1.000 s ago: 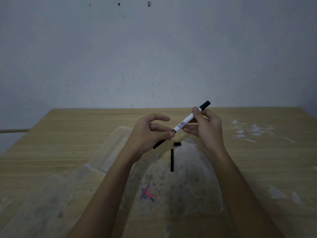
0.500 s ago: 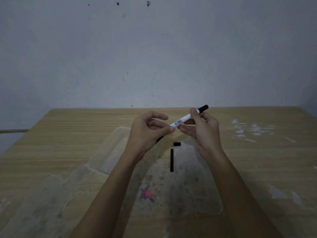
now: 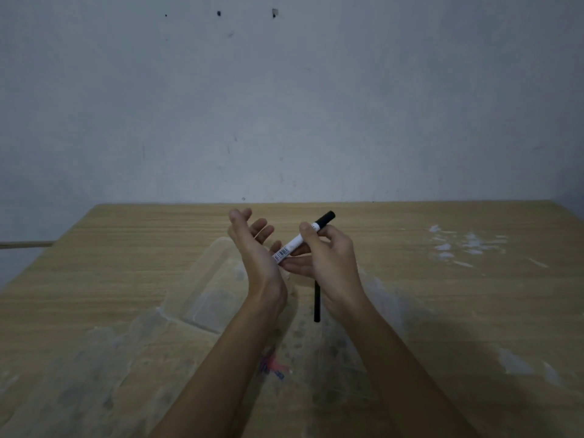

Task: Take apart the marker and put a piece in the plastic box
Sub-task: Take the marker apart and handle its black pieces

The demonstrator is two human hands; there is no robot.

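My right hand (image 3: pixel 328 257) holds a white marker (image 3: pixel 295 241) with a black far end, tilted up to the right above the table. My left hand (image 3: pixel 252 245) is just left of it, palm turned up and fingers spread, with the marker's barcode end touching its palm edge. A thin black rod (image 3: pixel 317 301), a marker piece, lies on the table below my hands, partly hidden by my right wrist. The clear plastic box (image 3: pixel 205 279) sits on the table under and left of my left wrist.
The wooden table (image 3: pixel 442 295) carries a clear stained plastic sheet (image 3: pixel 316 358) with a red and blue scribble (image 3: pixel 271 366). White smears (image 3: pixel 467 245) mark the right side. A grey wall rises behind the far edge.
My left hand let go of the marker's near end and turned palm up with its fingers spread. The small black piece near the rod is now hidden behind my hands.
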